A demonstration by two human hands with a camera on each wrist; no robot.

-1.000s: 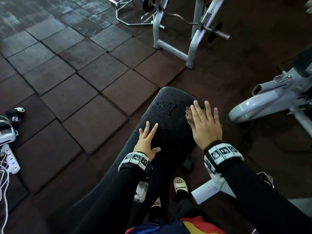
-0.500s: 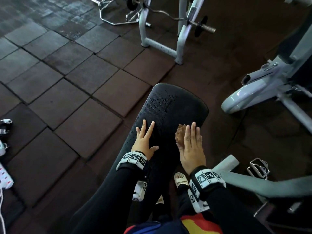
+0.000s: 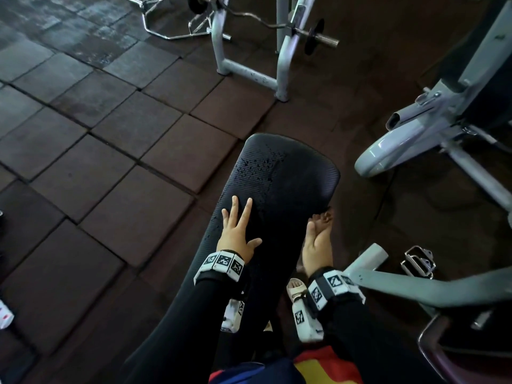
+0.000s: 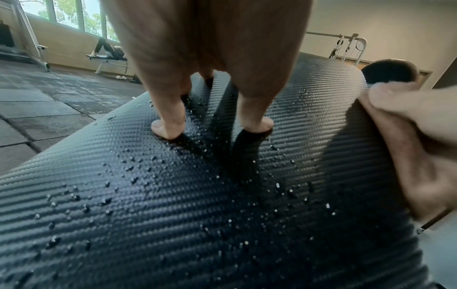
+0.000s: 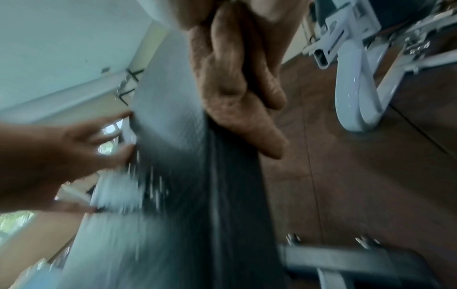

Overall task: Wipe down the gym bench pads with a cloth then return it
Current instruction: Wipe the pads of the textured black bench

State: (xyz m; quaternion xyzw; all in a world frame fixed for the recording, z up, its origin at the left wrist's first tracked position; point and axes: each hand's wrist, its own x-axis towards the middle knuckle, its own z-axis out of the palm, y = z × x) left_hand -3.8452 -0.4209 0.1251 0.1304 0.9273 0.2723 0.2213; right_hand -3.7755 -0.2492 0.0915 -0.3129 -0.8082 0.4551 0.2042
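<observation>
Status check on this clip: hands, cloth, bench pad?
Left hand flat on bench pad. Right hand grips brown cloth at pad's right edge. Droplets unwiped at far end.

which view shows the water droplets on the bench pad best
The left wrist view: the droplets stand out sharply on the textured bench pad beyond the left hand. The head view shows them as small specks near the far end. The right wrist view is too blurred.

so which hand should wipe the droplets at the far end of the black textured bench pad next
Right. The right hand already grips the brown cloth at the black textured bench pad's right edge; the left hand lies flat, bracing the pad.
</observation>
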